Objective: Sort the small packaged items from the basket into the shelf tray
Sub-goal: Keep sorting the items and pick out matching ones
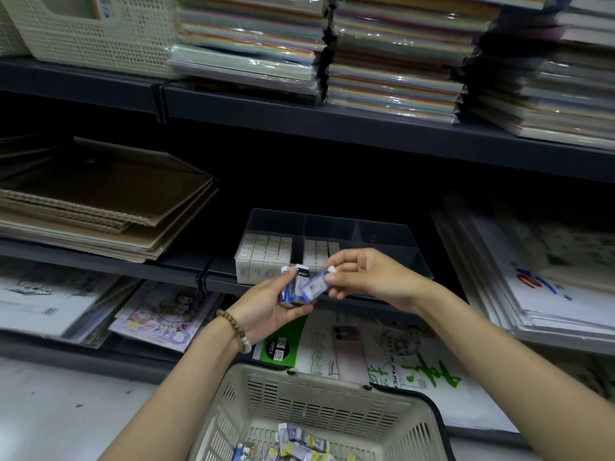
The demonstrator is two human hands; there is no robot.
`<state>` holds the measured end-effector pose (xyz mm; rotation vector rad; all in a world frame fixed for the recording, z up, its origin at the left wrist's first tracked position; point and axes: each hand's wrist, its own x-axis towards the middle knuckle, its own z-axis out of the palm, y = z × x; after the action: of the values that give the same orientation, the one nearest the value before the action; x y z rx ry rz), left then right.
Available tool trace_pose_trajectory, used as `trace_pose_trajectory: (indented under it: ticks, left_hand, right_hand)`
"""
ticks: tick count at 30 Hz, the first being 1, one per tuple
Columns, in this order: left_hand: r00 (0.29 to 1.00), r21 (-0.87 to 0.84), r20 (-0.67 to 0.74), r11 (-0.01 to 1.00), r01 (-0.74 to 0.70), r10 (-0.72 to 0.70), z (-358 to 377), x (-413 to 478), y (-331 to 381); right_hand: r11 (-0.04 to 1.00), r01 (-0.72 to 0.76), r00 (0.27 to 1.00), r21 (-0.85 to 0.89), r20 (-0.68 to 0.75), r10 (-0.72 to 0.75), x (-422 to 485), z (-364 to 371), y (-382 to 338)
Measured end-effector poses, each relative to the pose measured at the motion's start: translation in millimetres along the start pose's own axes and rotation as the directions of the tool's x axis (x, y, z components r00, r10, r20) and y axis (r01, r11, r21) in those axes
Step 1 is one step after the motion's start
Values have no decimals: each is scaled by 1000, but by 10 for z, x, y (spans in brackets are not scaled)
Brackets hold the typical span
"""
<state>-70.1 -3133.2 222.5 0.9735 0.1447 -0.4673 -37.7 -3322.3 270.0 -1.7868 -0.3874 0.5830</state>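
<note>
Left hand: the left hand point(266, 311) is palm up with its fingers curled round a bundle of packets point(290, 289), the thumb lying along the bundle's near side.
Bundle: several small blue and white packets stand on end in the palm; the print is too blurred to read.
Right hand: the right hand point(366, 277) comes in from the right and pinches a single packet point(312, 287) between thumb and fingertips; the other fingers are loosely bent.
Single packet: tilted, touching the right side of the bundle, just in front of the tray.
Wrist: a bead bracelet point(234, 327) of brown and pale beads sits on the left wrist.
Tray: a clear divided tray point(382, 234) stands on the dark shelf point(173, 266), directly behind both hands.
Tray contents: rows of packets point(266, 249) fill the front left compartment; a shorter row point(316, 251) stands in the compartment just to its right.
Basket: a beige slatted basket point(316, 404) sits below the forearms, with loose packets point(296, 444) scattered on its bottom.
Left of the tray: cardboard sheets point(100, 201) lie stacked flat on the same shelf.
Above: wrapped paper stacks point(392, 61) fill the upper shelf, with a pale lattice bin point(93, 31) at its left end.
Below: sketch pads point(382, 354) lie flat between the basket and the shelf.
</note>
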Motion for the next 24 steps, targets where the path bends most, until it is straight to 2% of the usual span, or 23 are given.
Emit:
trace_pose_trajectory:
  ticks: [3,6,10,13,16,20,24]
  left_hand:
    - [997,58,58,997,43,-47,27,-32,-1]
    - [991,159,110,986,51,-69,47,-60,-8]
    - [986,238,143,970,47,-83,34,-65,-19]
    - [988,254,146,967,21,-60,34,-51,-27]
    - [996,353,77,936,7,-37,39,-34,-44]
    - [999,536,-33,844,-4,26,32,-3,-85]
    - [993,488,105,873,-4,-54,79,17,-86]
  right_hand:
    - [997,-1,1000,-71,17,2,16,34,-2]
    - [999,-6,997,-43,-75,3,47,75,16]
    - [995,-59,998,-76,-9,59,39,105,21]
    - [995,-51,998,-91,-50,46,18,95,22]
    - [998,-53,995,-25,-80,51,-12,48,15]
    - [998,-41,999,49,-12,42,-56,24,-5]
    - [998,12,1000,63,-17,-11,-44,73,-4]
